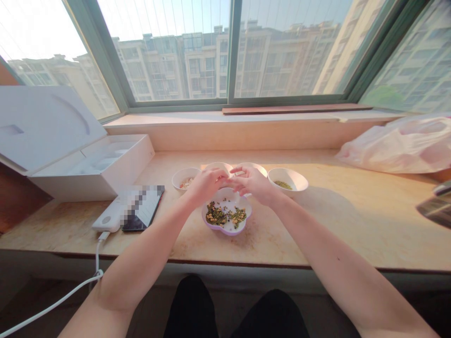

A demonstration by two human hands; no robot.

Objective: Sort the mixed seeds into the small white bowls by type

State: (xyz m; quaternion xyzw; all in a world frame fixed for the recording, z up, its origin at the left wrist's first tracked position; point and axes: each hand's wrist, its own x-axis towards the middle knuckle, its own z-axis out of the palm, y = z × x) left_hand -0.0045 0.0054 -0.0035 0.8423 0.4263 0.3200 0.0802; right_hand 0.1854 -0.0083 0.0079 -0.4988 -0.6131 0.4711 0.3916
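Steady left hand (211,182) and right hand (254,184) beyond the lavender bowl (232,229); fingers curled narrow, whether holding anything I cannot tell

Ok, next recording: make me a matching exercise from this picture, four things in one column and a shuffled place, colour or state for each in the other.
Things:
1. Petal-shaped dish
2. Rightmost white bowl
3. Plastic bag
4. White box

Descriptions:
A. Stands open at the left
B. At the right end of a row, with greenish contents
C. Purple on the outside
D. Crumpled and translucent, at the right

Pairs: 1-C, 2-B, 3-D, 4-A
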